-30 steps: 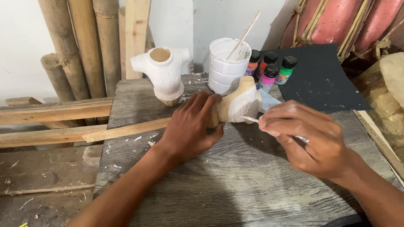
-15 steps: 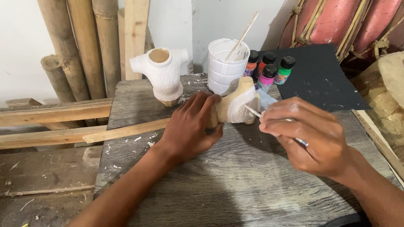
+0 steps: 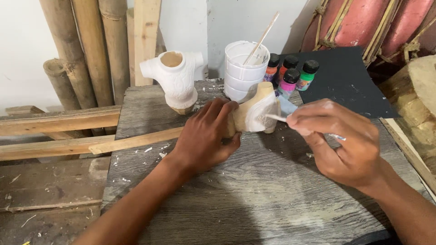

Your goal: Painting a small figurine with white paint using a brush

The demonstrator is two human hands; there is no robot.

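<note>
L hand [image 3: 204,138] on wood figure [image 3: 254,111], R hand [image 3: 338,140] w/ brush [image 3: 276,118]

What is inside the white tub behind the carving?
A thin wooden stick leans out of the white tub. White coats its inner wall; its rim hides the bottom and any contents.

Grey weathered wood desk [image 3: 254,190], white flecks on top. Landmark = white cup [image 3: 245,70] at back edge. Left of cup: white-coated torso figure [image 3: 175,81]. Right of cup: paint bottles [image 3: 290,75], then black sheet [image 3: 345,81]. In front of cup: half-painted wood figure [image 3: 254,111]. Wood slat [image 3: 136,140] front-left.
</note>
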